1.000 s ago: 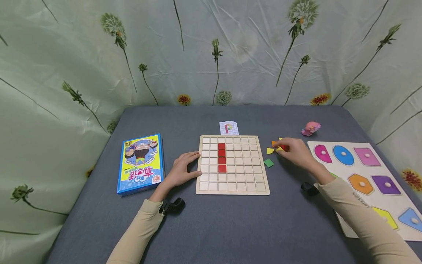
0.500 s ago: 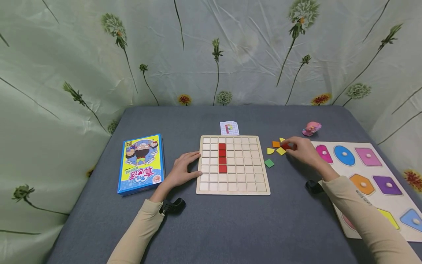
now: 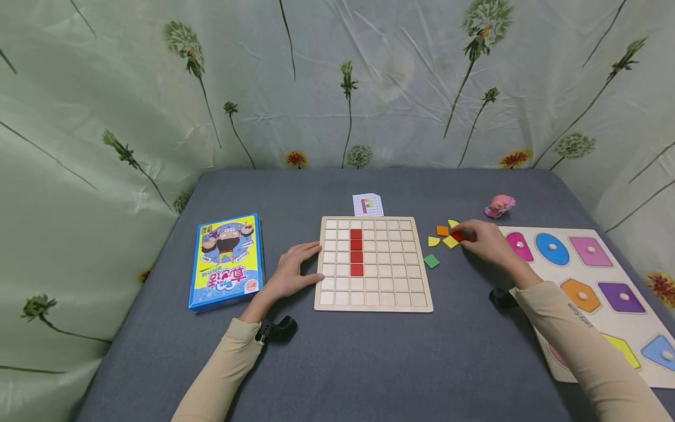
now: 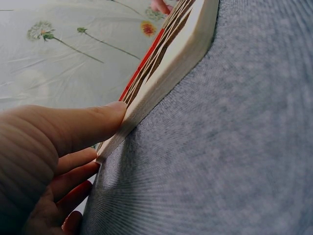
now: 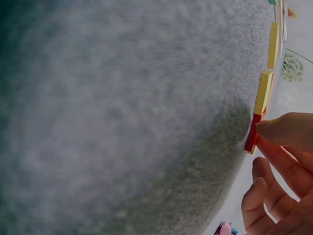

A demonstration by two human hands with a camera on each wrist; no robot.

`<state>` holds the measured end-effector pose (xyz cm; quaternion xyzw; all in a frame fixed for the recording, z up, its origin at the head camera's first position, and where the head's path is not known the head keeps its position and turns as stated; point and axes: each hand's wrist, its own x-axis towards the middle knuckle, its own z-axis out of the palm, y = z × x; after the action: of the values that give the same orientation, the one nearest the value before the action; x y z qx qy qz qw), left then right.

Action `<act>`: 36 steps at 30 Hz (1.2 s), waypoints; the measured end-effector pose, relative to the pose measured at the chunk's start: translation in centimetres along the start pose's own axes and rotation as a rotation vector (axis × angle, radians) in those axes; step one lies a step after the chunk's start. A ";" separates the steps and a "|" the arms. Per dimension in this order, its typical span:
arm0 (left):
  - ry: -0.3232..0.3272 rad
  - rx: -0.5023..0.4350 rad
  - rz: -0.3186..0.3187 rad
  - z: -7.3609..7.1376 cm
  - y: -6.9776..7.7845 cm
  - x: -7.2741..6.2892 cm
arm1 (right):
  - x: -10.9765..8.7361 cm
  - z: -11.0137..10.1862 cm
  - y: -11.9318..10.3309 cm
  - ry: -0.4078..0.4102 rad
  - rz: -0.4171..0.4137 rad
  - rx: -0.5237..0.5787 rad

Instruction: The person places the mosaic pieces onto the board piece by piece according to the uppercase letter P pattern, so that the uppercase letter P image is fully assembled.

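A wooden grid board [image 3: 387,302] lies at the middle of the table, with several red square tiles [image 3: 356,257] in one column. My left hand [image 3: 289,272] has its thumb and fingertips against the board's left edge, fingers fairly straight; the left wrist view shows the thumb [image 4: 93,122] touching the rim. To the right of the board, my right hand [image 3: 486,241] pinches a red block [image 5: 253,132] between thumb and forefinger, low at the cloth. Yellow pieces [image 3: 450,241], an orange square [image 3: 442,230] and a green square [image 3: 431,261] lie beside it.
A printed pattern card [image 3: 368,205] lies behind the board. On the left is a blue and yellow box [image 3: 225,261]. A shape puzzle board [image 3: 559,281] lies under the right forearm, with a pink figurine [image 3: 499,206] behind it.
My right hand has shifted slightly right, uncovering the orange and yellow pieces, with the red block at its fingertips. My left hand stays at the board's edge.
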<state>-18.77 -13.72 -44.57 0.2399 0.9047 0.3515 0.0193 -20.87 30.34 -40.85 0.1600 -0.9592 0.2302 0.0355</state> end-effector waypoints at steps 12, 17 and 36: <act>-0.009 -0.016 -0.004 -0.1 0.1 0.0 | -0.1 -0.3 0.1 -0.043 0.053 -0.053; -0.011 -0.011 -0.008 -0.1 0.1 0.0 | -0.1 -0.4 0.1 -0.057 0.090 -0.061; -0.002 -0.015 0.011 -0.2 0.2 0.0 | -1.0 -1.1 -0.6 -0.045 0.141 -0.047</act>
<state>-18.71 -13.74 -44.34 0.2451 0.9007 0.3581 0.0200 -19.79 30.66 -39.74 0.0962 -0.9739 0.2058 0.0015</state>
